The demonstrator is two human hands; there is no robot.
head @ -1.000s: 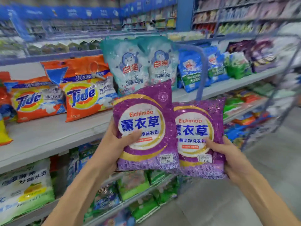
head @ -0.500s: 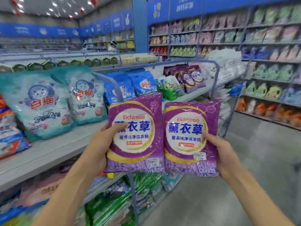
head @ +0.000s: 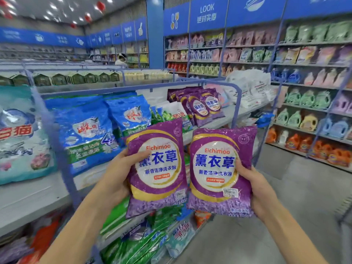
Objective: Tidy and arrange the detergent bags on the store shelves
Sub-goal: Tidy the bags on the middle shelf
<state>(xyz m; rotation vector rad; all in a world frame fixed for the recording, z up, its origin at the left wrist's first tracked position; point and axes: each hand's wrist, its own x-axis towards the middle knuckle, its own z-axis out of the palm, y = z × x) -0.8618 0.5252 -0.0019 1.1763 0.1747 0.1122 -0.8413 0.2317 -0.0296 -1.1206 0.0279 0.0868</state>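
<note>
The fingers were mostly hidden behind the bags; only the thumbs showed in front. The left hand gripped one purple detergent bag and the right hand gripped a second purple bag, upright and side by side before the grey shelf. Matching purple bags stood farther along it, beyond the blue bags.

Blue sign panels top wall shelving above a grey floor, under ceiling spotlights.
</note>
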